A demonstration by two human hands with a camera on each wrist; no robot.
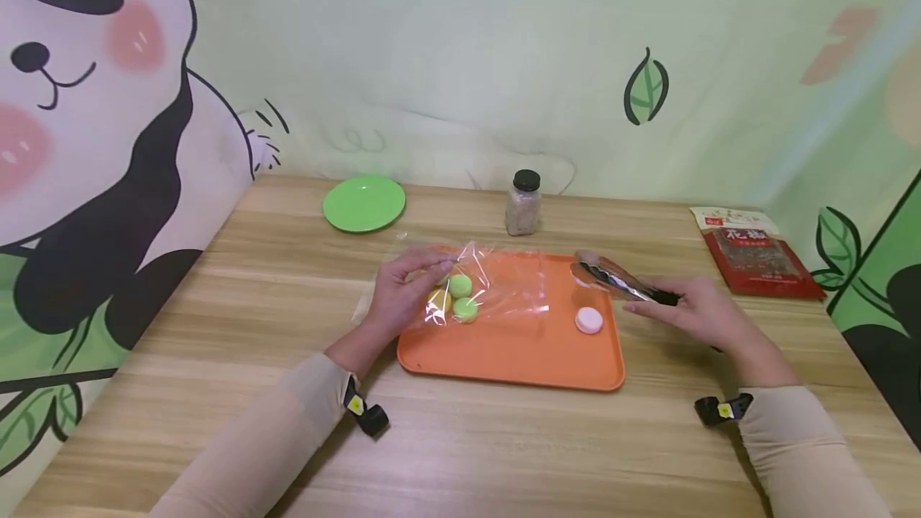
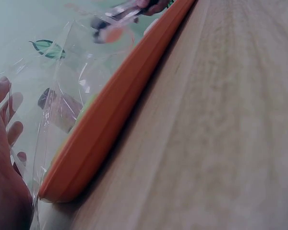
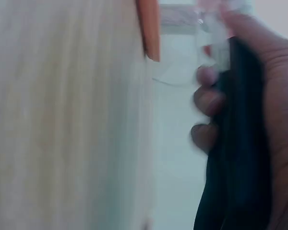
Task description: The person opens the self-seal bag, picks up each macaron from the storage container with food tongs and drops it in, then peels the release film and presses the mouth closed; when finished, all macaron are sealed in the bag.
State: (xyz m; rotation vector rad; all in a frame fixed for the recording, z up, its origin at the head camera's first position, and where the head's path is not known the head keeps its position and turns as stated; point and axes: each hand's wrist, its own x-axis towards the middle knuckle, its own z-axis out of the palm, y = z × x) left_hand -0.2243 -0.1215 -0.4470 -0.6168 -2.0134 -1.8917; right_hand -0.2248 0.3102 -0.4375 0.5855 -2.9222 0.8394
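Observation:
My left hand (image 1: 403, 294) pinches a clear plastic bag (image 1: 514, 286) over the left part of an orange tray (image 1: 511, 362). Through the film show green macarons (image 1: 465, 310) and a yellow macaron (image 1: 439, 306). To the right, my right hand (image 1: 694, 310) grips metal tongs (image 1: 622, 280) by their black handle, fingers curled round it in the right wrist view. The tongs' tips hang above the tray's far right corner, with an orange-pink round piece (image 2: 111, 34) at them, blurred in the left wrist view. A pale pink macaron (image 1: 588, 320) lies on the tray near the tongs.
A green plate (image 1: 364, 204) lies at the back left of the wooden table (image 1: 460, 446). Behind the tray stands a black-capped jar (image 1: 523, 205). At the back right lies a red packet (image 1: 759, 254). A painted wall (image 1: 446, 62) bounds the table's far edge.

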